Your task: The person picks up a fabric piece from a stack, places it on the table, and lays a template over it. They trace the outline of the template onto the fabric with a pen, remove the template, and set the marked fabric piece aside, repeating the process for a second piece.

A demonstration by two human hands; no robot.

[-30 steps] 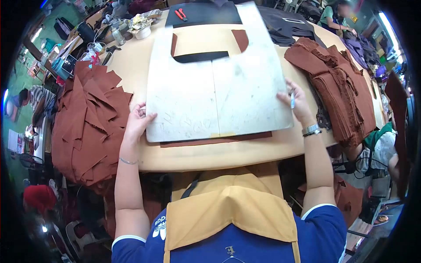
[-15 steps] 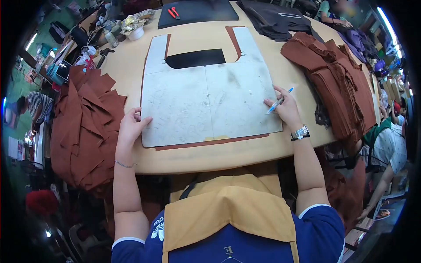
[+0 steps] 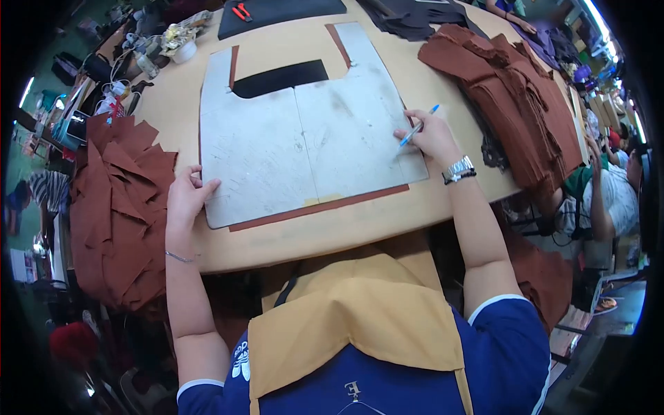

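Observation:
A grey metal pattern template [image 3: 297,145] lies flat on a brown fabric piece [image 3: 325,205] whose edge shows along the template's near side. My left hand [image 3: 185,197] rests on the template's near left corner with fingers spread, holding it down. My right hand [image 3: 432,135] grips a blue pen [image 3: 415,129] at the template's right edge, tip pointing down at the edge.
A heap of brown fabric scraps [image 3: 117,207] sits left on the tan table [image 3: 277,238]. Stacked brown cut pieces [image 3: 512,104] lie to the right. Black fabric [image 3: 277,10] with red scissors [image 3: 242,12] lies far back, clutter at back left. Other people sit at the right.
The template was lowered flat onto the brown fabric. My right hand turned the pen down to the template's right edge. The view shifted left and down.

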